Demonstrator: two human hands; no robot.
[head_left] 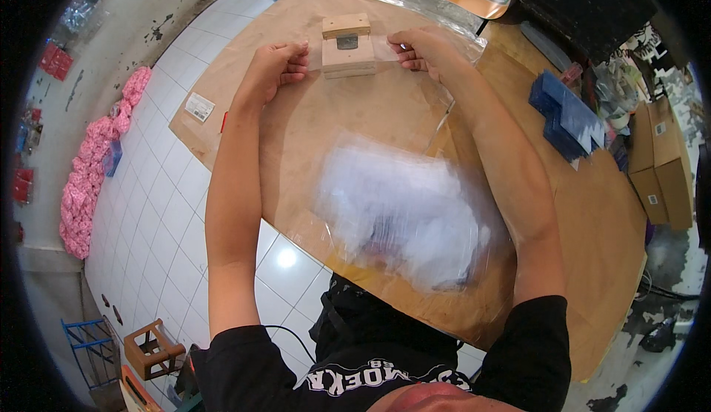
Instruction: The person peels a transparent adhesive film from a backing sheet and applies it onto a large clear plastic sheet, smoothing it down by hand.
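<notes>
Both my arms reach to the far side of the brown-covered table [289,153]. Between my hands stands a small wooden block [349,65] with a raised wooden piece at its back and a dark rectangular plate in its middle. My left hand [275,70] pinches the left end of a clear plastic strip [315,54], just left of the block. On the other side, my right hand [424,51] pinches the strip's right end. The strip crosses at the block; whether it runs over or through it I cannot tell. Nearer to me lies a heap of clear plastic bags [400,212].
Blue flat packs [566,116] lie at the table's right, near cardboard boxes [659,164]. A white label card [199,107] rests at the left edge. Pink bundles [92,171] line the tiled floor by the wall. A brown stool [153,349] stands at the lower left.
</notes>
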